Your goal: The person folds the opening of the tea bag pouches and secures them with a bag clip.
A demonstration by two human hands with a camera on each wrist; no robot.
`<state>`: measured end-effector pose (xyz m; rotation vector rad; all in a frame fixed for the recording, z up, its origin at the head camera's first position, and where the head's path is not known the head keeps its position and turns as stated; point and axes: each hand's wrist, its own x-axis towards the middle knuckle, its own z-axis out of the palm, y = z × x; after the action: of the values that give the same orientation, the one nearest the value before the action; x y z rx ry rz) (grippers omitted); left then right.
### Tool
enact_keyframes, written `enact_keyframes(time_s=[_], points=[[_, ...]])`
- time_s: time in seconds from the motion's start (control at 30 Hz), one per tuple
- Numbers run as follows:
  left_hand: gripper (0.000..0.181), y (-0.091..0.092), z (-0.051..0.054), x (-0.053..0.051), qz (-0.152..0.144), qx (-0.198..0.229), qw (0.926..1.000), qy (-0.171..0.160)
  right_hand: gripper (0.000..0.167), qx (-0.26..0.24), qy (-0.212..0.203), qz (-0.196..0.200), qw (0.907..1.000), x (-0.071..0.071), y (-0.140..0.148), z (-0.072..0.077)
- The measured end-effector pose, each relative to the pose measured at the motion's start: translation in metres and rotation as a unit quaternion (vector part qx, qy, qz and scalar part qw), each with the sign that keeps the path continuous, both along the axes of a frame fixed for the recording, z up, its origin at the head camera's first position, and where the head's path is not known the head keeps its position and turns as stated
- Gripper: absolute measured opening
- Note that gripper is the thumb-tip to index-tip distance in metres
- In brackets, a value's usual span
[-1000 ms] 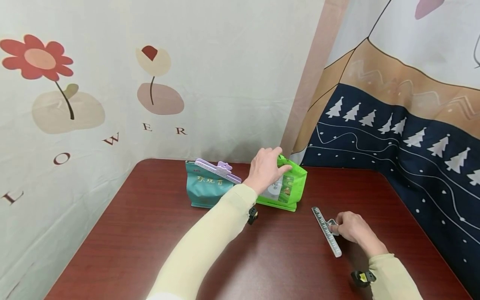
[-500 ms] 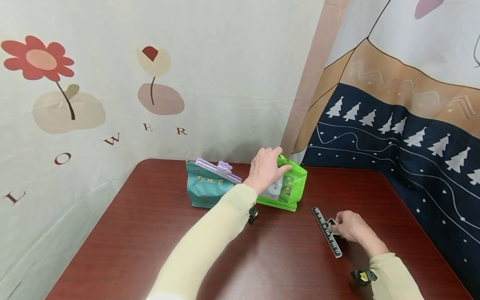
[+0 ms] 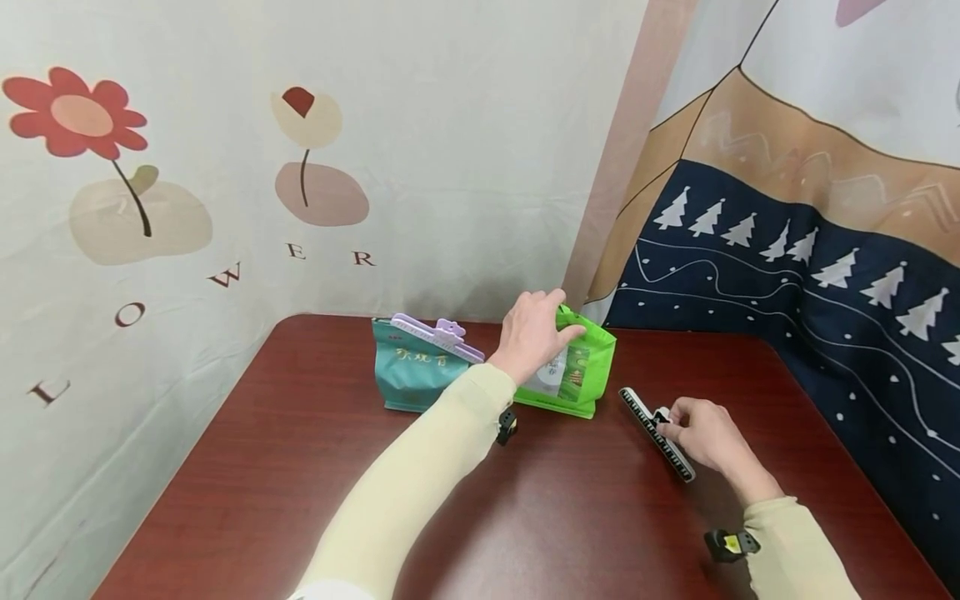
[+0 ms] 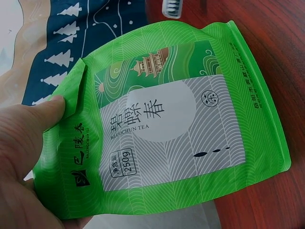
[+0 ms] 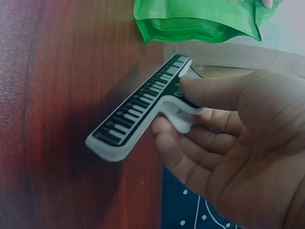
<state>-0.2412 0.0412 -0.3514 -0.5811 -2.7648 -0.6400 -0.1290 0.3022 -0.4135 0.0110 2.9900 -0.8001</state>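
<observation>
A bright green tea bag (image 4: pixel 171 114) stands at the back of the table, its top edge folded. My left hand (image 3: pixel 528 335) grips that top, with the thumb pressed on the fold in the left wrist view. On the right, my right hand (image 3: pixel 705 429) pinches the handle of a long bag clip (image 5: pixel 143 105) with a piano-key pattern, thumb on one side and fingers on the other. The clip is tilted and appears lifted off the table, to the right of the green bag and apart from it.
A teal bag (image 3: pixel 412 379) stands left of the green bag, a lilac clip (image 3: pixel 438 336) across its top. Behind the brown table (image 3: pixel 300 467) hangs a pale printed cloth (image 3: pixel 465 167), with a dark blue tree-patterned part (image 3: pixel 750 275) at the right.
My right hand has raised the piano-key clip and moved it slightly away from me, tilting it. The left hand keeps its grip on the green tea bag.
</observation>
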Motion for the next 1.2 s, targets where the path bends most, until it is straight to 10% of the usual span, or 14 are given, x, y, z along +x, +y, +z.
enact_keyframes(time_s=[1.2], points=[[0.050, 0.001, 0.002, 0.000, 0.002, -0.007, 1.0000, 0.003, 0.027, -0.033, 0.178, -0.008, 0.9835, -0.015, -0.002, 0.038]])
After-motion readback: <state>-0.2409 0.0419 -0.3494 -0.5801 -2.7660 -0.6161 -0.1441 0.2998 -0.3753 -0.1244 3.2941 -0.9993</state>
